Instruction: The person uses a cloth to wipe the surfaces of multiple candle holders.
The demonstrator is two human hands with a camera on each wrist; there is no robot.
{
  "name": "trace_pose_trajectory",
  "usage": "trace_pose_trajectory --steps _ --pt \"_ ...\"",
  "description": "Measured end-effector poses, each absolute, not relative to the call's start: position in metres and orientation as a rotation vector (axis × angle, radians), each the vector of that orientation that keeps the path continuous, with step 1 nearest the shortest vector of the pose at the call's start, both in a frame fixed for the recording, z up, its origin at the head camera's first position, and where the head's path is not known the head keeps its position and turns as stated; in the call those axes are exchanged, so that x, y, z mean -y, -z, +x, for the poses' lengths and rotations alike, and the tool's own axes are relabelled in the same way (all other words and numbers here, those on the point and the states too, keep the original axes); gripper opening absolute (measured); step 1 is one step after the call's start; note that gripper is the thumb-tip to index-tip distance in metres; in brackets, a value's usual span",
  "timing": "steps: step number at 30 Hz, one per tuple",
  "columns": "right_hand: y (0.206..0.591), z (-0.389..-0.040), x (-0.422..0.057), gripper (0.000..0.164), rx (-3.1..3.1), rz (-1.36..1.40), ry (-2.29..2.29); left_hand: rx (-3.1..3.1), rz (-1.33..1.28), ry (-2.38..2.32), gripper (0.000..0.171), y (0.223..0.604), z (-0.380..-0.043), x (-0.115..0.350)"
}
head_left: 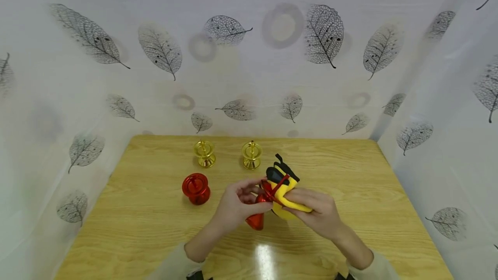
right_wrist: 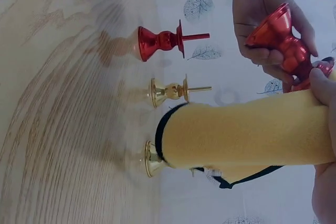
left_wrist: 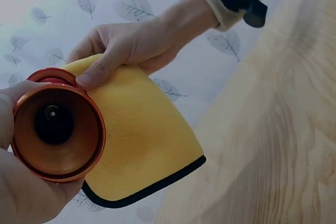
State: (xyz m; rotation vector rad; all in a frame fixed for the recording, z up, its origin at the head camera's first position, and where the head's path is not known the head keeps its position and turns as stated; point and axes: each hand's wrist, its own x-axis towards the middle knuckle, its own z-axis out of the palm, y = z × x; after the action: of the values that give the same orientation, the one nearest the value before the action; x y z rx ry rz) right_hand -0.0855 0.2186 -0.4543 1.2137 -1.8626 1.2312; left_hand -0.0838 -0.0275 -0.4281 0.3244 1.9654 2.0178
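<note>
Left hand [head_left: 235, 205] grips a glossy, waisted red candleholder [right_wrist: 287, 48]; right hand [head_left: 318, 213] pinches fuzzy, black-edged yellow cloth [left_wrist: 140, 132].

Red candlestick [right_wrist: 286, 44], perhaps orange inside

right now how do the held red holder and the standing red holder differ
The held red holder is tilted, the standing red holder upright. The held red holder is gripped above the table; the standing red holder rests on it, untouched. Both are shiny red with flared bases.
</note>
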Motion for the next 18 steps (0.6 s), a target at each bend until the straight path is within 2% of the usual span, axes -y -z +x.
trace_pose_trajectory --steps 6,11,15,18 --pt "0.448 -0.079 -0.216 0.021 1.958 1.177 -1.28 -2.308 0.558 -1.973 0.063 0.435 -0.081 0.022" --pt "0.439 -0.069 -0.211 0.036 2.085 1.044 -1.409 -2.651 0.837 -1.887 0.062 0.441 -0.079 0.016" --pt "0.434 -0.066 -0.211 0.042 2.1 0.994 -1.45 -2.591 0.836 -1.902 0.063 0.44 -0.079 0.016" --pt "0.435 -0.066 -0.213 0.037 2.091 1.024 -1.382 -2.438 0.72 -1.935 0.063 0.437 -0.08 0.019"
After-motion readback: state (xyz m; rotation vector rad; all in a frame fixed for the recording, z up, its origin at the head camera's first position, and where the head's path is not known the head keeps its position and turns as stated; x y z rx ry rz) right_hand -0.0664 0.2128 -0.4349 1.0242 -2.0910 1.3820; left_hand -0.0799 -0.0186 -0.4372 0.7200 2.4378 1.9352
